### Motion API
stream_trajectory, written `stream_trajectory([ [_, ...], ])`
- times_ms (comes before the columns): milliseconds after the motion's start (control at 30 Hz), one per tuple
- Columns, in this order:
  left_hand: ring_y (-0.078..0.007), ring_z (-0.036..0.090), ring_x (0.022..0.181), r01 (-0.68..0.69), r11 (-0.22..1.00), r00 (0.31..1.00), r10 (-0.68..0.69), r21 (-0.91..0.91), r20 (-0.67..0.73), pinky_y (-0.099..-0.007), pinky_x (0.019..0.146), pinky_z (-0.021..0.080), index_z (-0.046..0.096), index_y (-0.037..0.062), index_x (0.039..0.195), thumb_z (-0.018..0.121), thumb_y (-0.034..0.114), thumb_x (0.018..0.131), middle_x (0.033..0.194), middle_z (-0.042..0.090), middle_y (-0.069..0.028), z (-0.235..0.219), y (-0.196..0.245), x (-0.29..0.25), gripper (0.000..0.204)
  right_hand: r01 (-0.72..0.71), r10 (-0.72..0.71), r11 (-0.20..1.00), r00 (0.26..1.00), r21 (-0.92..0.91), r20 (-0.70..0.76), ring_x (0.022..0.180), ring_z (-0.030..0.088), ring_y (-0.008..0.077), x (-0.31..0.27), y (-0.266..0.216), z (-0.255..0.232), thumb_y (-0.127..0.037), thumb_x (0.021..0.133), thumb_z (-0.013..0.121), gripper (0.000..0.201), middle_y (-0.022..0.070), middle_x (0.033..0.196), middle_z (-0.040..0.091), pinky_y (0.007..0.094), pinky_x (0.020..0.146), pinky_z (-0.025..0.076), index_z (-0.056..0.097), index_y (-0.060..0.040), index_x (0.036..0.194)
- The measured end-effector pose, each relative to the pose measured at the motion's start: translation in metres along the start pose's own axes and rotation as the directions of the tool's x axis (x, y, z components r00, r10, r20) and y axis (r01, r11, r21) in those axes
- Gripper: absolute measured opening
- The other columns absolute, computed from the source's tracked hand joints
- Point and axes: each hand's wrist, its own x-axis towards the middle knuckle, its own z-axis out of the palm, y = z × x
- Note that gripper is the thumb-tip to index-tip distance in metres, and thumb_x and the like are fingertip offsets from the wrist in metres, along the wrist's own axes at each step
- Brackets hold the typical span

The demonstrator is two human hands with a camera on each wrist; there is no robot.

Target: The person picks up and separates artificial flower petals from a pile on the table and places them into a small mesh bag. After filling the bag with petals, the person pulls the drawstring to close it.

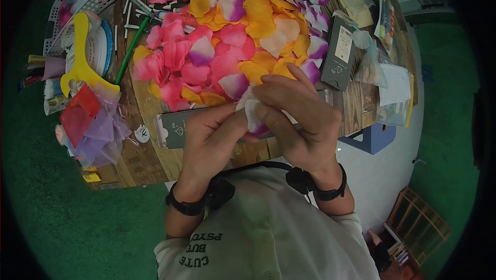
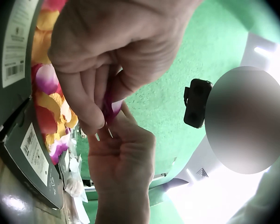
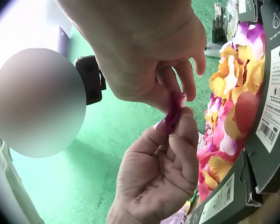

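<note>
A white and purple petal (image 1: 253, 113) is held between both hands, above the table's front edge. The left hand (image 1: 214, 138) pinches its left side with thumb and fingers; the right hand (image 1: 302, 120) pinches its right side. In the left wrist view the petal (image 2: 114, 108) shows purple between the left hand (image 2: 116, 42) and the right hand (image 2: 121, 158). The right wrist view shows it twisted or folded, the petal (image 3: 173, 114) between the fingertips of the right hand (image 3: 144, 51) and the left hand (image 3: 158, 172). Behind the hands lies a heap of pink, orange and purple-white petals (image 1: 232, 47).
Dark boxes (image 1: 338, 52) border the heap at right and front. At left stand a yellow tool (image 1: 81, 58), mesh bags (image 1: 103, 125), a green stick (image 1: 132, 50) and a grey perforated basket (image 1: 67, 1). Markers (image 1: 139, 1) lie behind the petals; plastic bags (image 1: 371, 68) lie at right.
</note>
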Motion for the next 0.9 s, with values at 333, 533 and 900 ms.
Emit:
stream_trajectory([
  [333, -0.0110, 0.062, 0.071, 0.059, 0.998, 0.996, -0.059, 0.005, 0.068, -0.0229, 0.064, 0.050, 0.062, -0.0073, 0.098, 0.054, 0.011, 0.090, 0.083, 0.065, -0.0072, -0.005, -0.001, -0.001, 0.021, -0.409, 0.401, 0.877, 0.912, 0.254, 0.084, 0.072, 0.062, 0.0094, -0.008, -0.003, -0.002, -0.001, 0.076, 0.067, 0.024, 0.0107, 0.079, 0.067, 0.0218, 0.063, 0.048, 0.064, 0.0051, 0.099],
  [533, -0.0073, 0.058, 0.075, -0.031, 0.997, 0.999, 0.028, 0.071, 0.043, -0.0232, 0.067, 0.050, 0.061, -0.0058, 0.105, 0.058, 0.010, 0.089, 0.085, 0.063, -0.0041, 0.007, 0.002, -0.002, 0.022, -0.329, 0.339, 0.927, 0.941, 0.182, -0.022, 0.066, 0.061, 0.0087, -0.013, 0.001, 0.003, 0.000, 0.077, 0.066, 0.017, 0.0098, 0.073, 0.067, 0.0215, 0.059, 0.048, 0.066, 0.0059, 0.093],
  [900, -0.0043, 0.055, 0.073, -0.077, 0.976, 0.996, 0.085, 0.202, -0.028, -0.0222, 0.068, 0.050, 0.062, -0.0055, 0.104, 0.056, 0.005, 0.088, 0.084, 0.062, -0.0019, 0.003, -0.008, 0.000, 0.020, -0.159, 0.161, 0.987, 0.981, 0.028, -0.109, 0.057, 0.063, 0.0205, -0.017, 0.009, 0.005, -0.005, 0.076, 0.067, 0.018, 0.0134, 0.071, 0.065, 0.0268, 0.053, 0.048, 0.065, 0.0022, 0.092],
])
